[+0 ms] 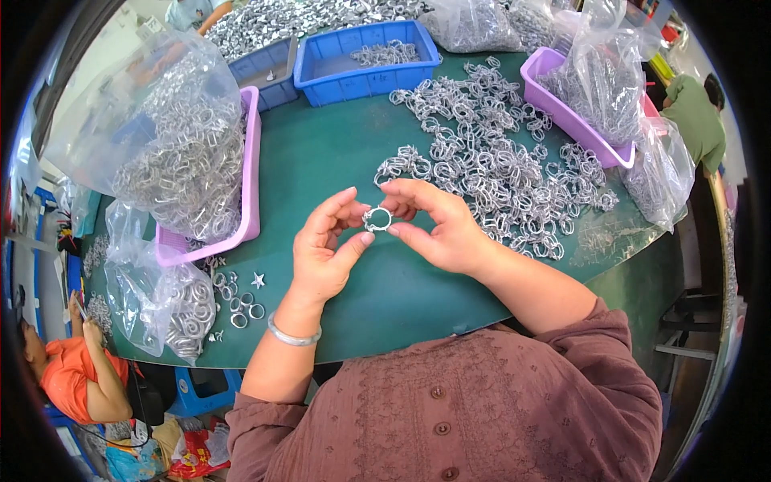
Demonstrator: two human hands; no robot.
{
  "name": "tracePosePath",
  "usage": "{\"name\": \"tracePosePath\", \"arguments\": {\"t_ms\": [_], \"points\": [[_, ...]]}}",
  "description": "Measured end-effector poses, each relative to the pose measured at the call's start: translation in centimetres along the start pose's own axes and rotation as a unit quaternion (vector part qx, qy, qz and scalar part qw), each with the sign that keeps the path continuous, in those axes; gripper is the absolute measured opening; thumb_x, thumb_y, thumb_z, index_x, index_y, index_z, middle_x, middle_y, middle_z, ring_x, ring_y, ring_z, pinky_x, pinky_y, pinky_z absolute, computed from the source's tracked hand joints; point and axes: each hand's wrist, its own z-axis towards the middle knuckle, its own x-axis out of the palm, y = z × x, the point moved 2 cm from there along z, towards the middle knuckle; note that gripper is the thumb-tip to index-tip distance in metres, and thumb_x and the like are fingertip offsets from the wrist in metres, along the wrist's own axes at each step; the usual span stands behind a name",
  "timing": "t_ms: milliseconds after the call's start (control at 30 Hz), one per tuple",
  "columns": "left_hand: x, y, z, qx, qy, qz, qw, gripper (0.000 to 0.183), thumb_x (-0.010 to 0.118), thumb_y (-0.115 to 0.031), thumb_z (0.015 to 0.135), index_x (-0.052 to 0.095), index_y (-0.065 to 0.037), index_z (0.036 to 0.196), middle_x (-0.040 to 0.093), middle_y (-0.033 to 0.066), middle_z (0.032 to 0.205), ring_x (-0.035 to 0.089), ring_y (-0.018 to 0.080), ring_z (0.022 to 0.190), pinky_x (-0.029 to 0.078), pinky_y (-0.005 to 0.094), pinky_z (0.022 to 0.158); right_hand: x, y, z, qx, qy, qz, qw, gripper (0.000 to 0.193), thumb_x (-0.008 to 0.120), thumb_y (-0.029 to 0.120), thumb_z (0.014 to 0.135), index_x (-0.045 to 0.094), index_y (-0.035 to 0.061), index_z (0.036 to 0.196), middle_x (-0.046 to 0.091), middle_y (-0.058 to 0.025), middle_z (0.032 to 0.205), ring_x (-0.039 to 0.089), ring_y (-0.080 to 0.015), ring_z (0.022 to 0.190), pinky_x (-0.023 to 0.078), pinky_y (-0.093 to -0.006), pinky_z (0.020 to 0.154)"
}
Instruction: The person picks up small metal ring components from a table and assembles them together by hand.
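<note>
A small silver-coloured metal ring [368,218] is held up over the green table between my two hands. The thumb and curled fingers of my left hand [323,245] close on its left side. My right hand [440,226] pinches it from the right with thumb and fingers. Whatever the curled fingertips behind the ring touch is partly hidden. Just beyond and to the right spreads a heap of similar silver rings [502,173]. Left of my left wrist lie several loose rings [239,319] and a star-shaped piece [258,279].
Blue bins [365,86] stand at the far side. Bags of metal parts fill a pink basket [252,161] on the left and another pink basket [574,120] at far right. Another clear bag [191,309] sits near left. A person in orange [76,377] works beyond the left edge.
</note>
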Motion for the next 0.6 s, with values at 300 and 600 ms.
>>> {"name": "tracePosePath", "arguments": {"t_ms": [300, 600], "points": [[-0.01, 0.14, 0.05, -0.043, 0.014, -0.065, 0.997, 0.052, 0.059, 0.006, 0.075, 0.040, -0.003, 0.123, 0.056, 0.0085, 0.101, 0.054, 0.0148, 0.091, 0.045, 0.0270, 0.080, -0.13, 0.39, 0.07, -0.014, -0.010, -0.050, 0.999, 0.032, 0.063, 0.000, 0.071, 0.053, 0.0011, 0.102, 0.057, -0.0098, 0.088, 0.058, -0.0191, 0.076, 0.048, -0.0279, 0.065], [-0.12, 0.42, 0.04, -0.055, 0.019, -0.096, 0.994, 0.049, 0.057, 0.005, 0.078, 0.041, -0.002, 0.123, 0.056, 0.0083, 0.100, 0.054, 0.0135, 0.090, 0.045, 0.0254, 0.078, -0.25, 0.85, 0.30, -0.028, -0.008, -0.059, 0.998, 0.019, 0.062, 0.001, 0.072, 0.056, 0.0021, 0.089, 0.056, -0.0098, 0.080, 0.058, -0.0214, 0.072, 0.047, -0.0289, 0.061]]}}
